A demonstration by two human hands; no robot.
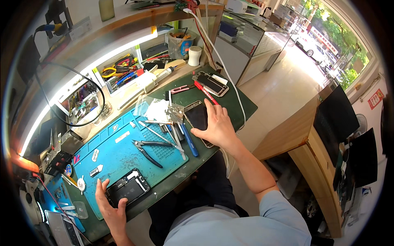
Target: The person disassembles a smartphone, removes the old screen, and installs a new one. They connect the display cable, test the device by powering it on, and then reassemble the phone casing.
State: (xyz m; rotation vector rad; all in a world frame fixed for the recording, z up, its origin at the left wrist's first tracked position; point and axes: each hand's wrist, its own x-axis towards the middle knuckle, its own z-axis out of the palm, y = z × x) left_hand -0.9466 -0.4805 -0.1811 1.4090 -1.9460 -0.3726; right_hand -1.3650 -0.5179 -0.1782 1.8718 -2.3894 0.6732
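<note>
An opened black phone lies on the near edge of the blue work mat, its inner parts facing up. My left hand is at the phone's left end, thumb over the near edge and fingers apart by the far corner. Farther right, my right hand reaches over a second phone with a dark face. Its thumb and fingers are spread; whether they press on the phone I cannot tell. Close beyond its fingertips is a red marker, leaning on a third opened phone. Between the hands lie black-handled cutters.
Tweezers, a blue-handled tool and small plastic bags crowd the mat's right side. Behind it stand a tool tray and a white bottle. A white cable hangs down at the right. A black cable loop hangs at left.
</note>
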